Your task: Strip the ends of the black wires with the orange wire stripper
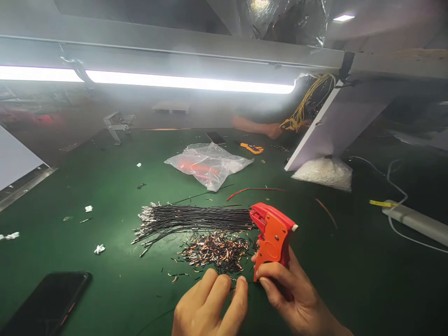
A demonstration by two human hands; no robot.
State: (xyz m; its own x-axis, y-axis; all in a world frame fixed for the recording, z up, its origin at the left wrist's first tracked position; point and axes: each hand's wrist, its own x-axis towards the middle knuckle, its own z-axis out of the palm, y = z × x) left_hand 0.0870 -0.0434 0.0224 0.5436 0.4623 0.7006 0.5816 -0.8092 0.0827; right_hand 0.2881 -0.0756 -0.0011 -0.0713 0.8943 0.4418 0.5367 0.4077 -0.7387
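My right hand (297, 294) is wrapped around the handles of a red and orange wire stripper (275, 235), its jaws pointing up and left. Beside it, my left hand (213, 305) is closed in a pinch. A thin black wire (156, 322) runs to that hand from the lower left; the fingers hide most of it. Just beyond the hands lies a heap of cut wire scraps (217, 252), black with copper-coloured bits. Behind the heap stretches a bundle of black wires (206, 217), with pale metallic ends at the left and the stripper overlapping its right end.
A dark phone (47, 303) lies at the lower left. Farther back are a clear plastic bag (210, 165) with something orange inside, a yellow hand tool (252, 148) and a bag of white pieces (324, 173). Across the table, another person's hand (275, 130) is near yellow wires (308, 102).
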